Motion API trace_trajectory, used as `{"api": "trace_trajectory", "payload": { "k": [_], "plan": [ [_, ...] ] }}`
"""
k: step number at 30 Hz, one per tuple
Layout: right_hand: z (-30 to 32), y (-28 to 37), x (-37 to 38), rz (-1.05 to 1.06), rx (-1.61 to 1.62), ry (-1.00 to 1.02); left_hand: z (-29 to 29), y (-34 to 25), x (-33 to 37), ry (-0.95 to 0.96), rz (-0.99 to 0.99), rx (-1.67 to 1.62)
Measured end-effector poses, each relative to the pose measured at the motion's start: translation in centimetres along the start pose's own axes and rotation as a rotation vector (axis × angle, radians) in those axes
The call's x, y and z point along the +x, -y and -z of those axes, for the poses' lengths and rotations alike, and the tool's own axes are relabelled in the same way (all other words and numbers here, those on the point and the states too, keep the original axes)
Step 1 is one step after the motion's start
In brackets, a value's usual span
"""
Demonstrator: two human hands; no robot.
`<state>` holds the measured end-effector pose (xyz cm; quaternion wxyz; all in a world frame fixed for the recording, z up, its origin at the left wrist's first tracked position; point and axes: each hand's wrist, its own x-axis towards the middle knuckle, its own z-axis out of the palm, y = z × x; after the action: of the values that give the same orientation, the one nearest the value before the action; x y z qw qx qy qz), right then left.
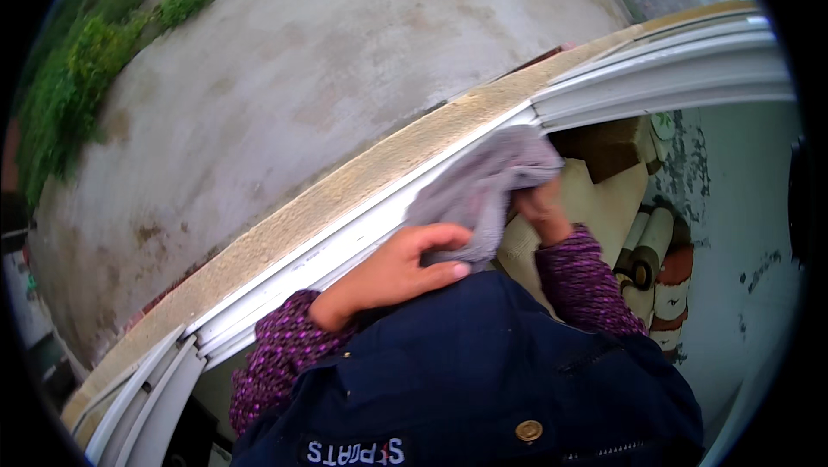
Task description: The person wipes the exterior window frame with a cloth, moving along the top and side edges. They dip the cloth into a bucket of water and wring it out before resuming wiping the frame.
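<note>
A grey-purple cloth [483, 178] is bunched over the white window track [345, 238], slightly smeared by motion. My left hand [392, 269] pinches its near lower edge between thumb and fingers. On the other side, my right hand [543, 204] grips the cloth's right end, its fingertips partly hidden under the folds. Both forearms come in wearing purple knitted sleeves [582, 277]. The track runs slantwise from lower left to upper right beneath the cloth.
Outside the track lies a rough tan sill [285, 221], with concrete ground [328, 62] far below. White sash frames [673, 62] stand at both ends. Indoors on the right are cardboard [604, 187], rolled material [651, 243] and a peeling wall [733, 208]. My dark blue garment [483, 363] fills the front.
</note>
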<state>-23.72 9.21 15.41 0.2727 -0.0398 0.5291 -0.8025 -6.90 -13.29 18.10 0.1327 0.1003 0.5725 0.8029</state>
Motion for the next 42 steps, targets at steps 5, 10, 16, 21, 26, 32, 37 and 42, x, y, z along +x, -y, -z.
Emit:
{"api": "trace_trajectory", "payload": {
  "k": [5, 10, 16, 21, 26, 32, 37, 42],
  "plan": [
    [4.1, 3.9, 1.3, 0.218, -0.793, -0.112, -1.9, 2.4, 1.8, 0.159, 0.220, -0.580],
    [1.6, -2.1, 2.1, 0.888, -2.072, 0.403, -1.7, 4.2, -1.4, -0.111, 0.114, -0.474],
    [-7.5, -6.5, -2.8, 0.624, -1.727, 0.637, -0.6, 2.8, -11.5, -0.436, 0.223, -0.447],
    [-12.4, -10.4, -5.0, 0.516, -1.637, 0.909, -2.7, 1.1, -19.3, -0.742, 0.286, -0.312],
    [-15.1, -13.9, -5.4, 0.790, -1.354, 1.121, -5.6, 0.2, -23.2, -0.971, 0.262, -0.203],
    [-22.1, -21.1, -6.8, 0.864, -0.926, 1.473, -8.3, -0.5, -26.1, -1.252, 0.157, -0.081],
    [-27.7, -24.2, -9.2, 0.940, -0.842, 1.543, -10.8, -0.6, -27.9, -1.457, 0.173, -0.031],
    [-30.2, -27.0, -10.6, 0.921, -0.923, 1.618, -12.0, 0.3, -27.6, -1.574, 0.106, -0.044]
  ]
}}
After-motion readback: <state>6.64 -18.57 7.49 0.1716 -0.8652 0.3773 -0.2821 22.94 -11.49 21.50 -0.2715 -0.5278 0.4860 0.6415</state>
